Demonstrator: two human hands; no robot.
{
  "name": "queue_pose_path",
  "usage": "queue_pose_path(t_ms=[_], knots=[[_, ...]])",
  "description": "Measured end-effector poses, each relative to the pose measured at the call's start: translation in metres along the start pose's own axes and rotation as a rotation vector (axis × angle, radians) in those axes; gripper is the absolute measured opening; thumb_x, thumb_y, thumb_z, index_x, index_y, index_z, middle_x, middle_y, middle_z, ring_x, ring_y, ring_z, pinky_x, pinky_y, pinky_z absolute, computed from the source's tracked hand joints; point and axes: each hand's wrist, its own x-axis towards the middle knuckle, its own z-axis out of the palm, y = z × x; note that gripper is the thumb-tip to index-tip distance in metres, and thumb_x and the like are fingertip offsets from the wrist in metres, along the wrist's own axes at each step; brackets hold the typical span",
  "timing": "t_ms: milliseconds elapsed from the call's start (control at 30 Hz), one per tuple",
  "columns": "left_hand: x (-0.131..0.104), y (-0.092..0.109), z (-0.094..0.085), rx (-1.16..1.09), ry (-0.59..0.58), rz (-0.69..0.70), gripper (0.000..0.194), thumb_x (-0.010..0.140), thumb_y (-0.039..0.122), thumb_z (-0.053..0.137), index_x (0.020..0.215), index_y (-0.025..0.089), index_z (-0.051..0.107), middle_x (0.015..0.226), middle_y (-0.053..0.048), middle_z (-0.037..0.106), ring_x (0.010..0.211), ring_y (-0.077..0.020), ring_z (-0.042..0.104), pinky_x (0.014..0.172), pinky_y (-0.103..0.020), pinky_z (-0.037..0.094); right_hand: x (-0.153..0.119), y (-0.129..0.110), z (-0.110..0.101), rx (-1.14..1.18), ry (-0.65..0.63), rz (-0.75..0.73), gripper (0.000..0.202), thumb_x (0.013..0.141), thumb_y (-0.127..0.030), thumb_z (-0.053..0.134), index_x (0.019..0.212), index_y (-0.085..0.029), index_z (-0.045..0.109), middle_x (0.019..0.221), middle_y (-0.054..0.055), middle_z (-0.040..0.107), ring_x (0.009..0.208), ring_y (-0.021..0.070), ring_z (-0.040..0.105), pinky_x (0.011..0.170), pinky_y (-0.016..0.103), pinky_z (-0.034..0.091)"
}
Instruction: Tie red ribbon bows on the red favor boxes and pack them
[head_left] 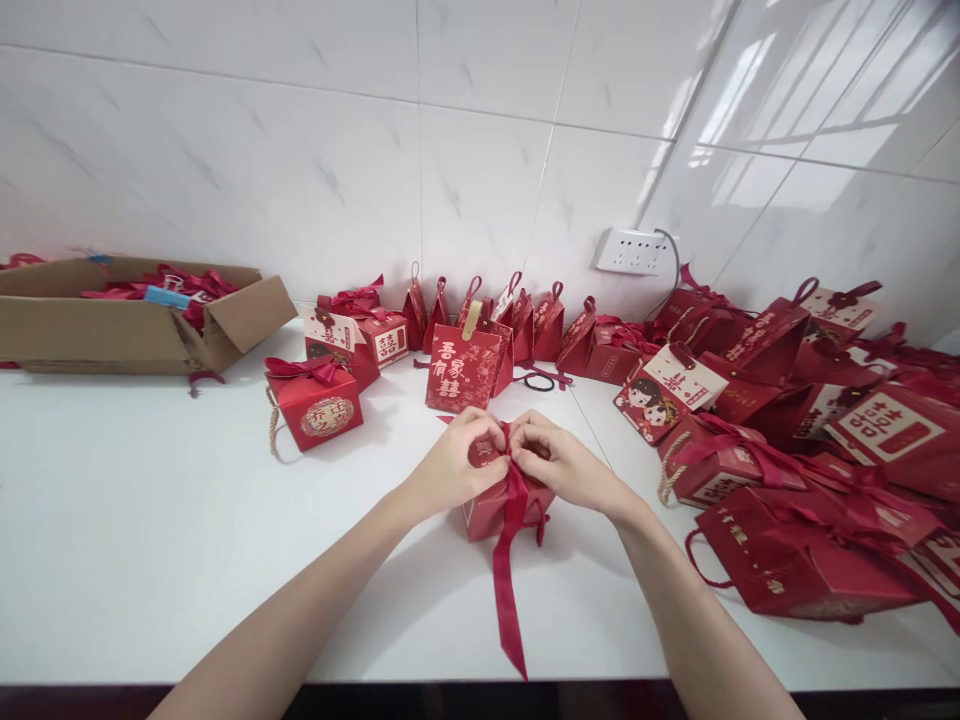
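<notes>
Both left hand (461, 460) and right hand (566, 462) pinch the ribbon (510, 530), its tail toward the person, atop the box (482, 513).

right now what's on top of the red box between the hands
On the red box: a ribbon, pinched by left hand and right hand. Hands and ribbon hide much of its top.

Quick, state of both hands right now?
Left hand: closed, fingers apparently pinching the red ribbon atop the small red box.
Right hand: closed, pinching the same ribbon at its knot.
</notes>
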Motion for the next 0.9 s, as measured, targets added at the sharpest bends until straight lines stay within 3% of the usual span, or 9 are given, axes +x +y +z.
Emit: queue_pose_path(t_ms=[233, 400, 533, 633, 767, 900], knots=[[0.000, 0.000, -0.004, -0.018, -0.049, 0.022, 0.002, 0.074, 0.021, 0.058, 0.074, 0.020, 0.057, 0.104, -0.005, 0.055, 0.100, -0.0203, 0.056, 0.096, -0.040, 0.042, -0.002, 0.001, -0.014, 0.176, -0.156, 0.014, 0.014, 0.086, -0.023, 0.046, 0.074, -0.020, 0.051, 0.094, 0.003, 0.048, 0.083, 0.0143, 0.050, 0.072, 0.027, 0.044], [-0.001, 0.001, -0.001, 0.009, 0.005, 0.048, 0.004, 0.076, 0.019, 0.054, 0.073, 0.020, 0.057, 0.108, -0.006, 0.054, 0.103, -0.0205, 0.054, 0.096, -0.040, 0.041, -0.002, 0.001, -0.017, 0.286, -0.183, 0.057, 0.009, 0.081, -0.022, 0.048, 0.072, -0.019, 0.049, 0.088, 0.001, 0.043, 0.068, 0.0112, 0.044, 0.061, 0.026, 0.039], [-0.003, 0.001, 0.003, -0.025, 0.059, 0.017, 0.006, 0.075, 0.016, 0.051, 0.070, 0.019, 0.050, 0.105, -0.006, 0.052, 0.099, -0.0191, 0.054, 0.091, -0.037, 0.043, -0.003, -0.002, -0.018, 0.347, -0.162, 0.020, 0.019, 0.071, -0.017, 0.056, 0.062, -0.019, 0.040, 0.079, -0.002, 0.040, 0.069, 0.0109, 0.041, 0.062, 0.025, 0.036], [-0.003, 0.001, 0.003, -0.037, 0.084, -0.035, 0.009, 0.074, 0.014, 0.049, 0.068, 0.019, 0.044, 0.102, -0.005, 0.050, 0.096, -0.0181, 0.054, 0.089, -0.035, 0.045, -0.005, -0.002, -0.018, 0.479, -0.130, 0.093, 0.027, 0.068, -0.017, 0.056, 0.056, -0.019, 0.032, 0.073, -0.003, 0.039, 0.062, 0.0091, 0.037, 0.055, 0.024, 0.031], [-0.002, 0.001, 0.001, -0.016, 0.014, -0.054, 0.004, 0.074, 0.015, 0.049, 0.075, 0.019, 0.049, 0.108, -0.006, 0.049, 0.101, -0.0195, 0.053, 0.089, -0.035, 0.045, -0.004, 0.001, -0.017, 0.659, -0.018, 0.199, 0.024, 0.071, -0.022, 0.057, 0.059, -0.018, 0.037, 0.074, -0.003, 0.041, 0.051, 0.0052, 0.026, 0.046, 0.022, 0.017], [0.003, 0.002, 0.000, 0.051, -0.033, 0.019, 0.005, 0.072, 0.014, 0.050, 0.070, 0.020, 0.050, 0.108, -0.007, 0.052, 0.105, -0.0218, 0.051, 0.093, -0.039, 0.043, -0.001, 0.000, -0.019, 0.766, 0.046, 0.136, 0.033, 0.067, -0.036, 0.066, 0.058, -0.016, 0.041, 0.081, -0.001, 0.045, 0.049, 0.0034, 0.025, 0.045, 0.022, 0.014]])
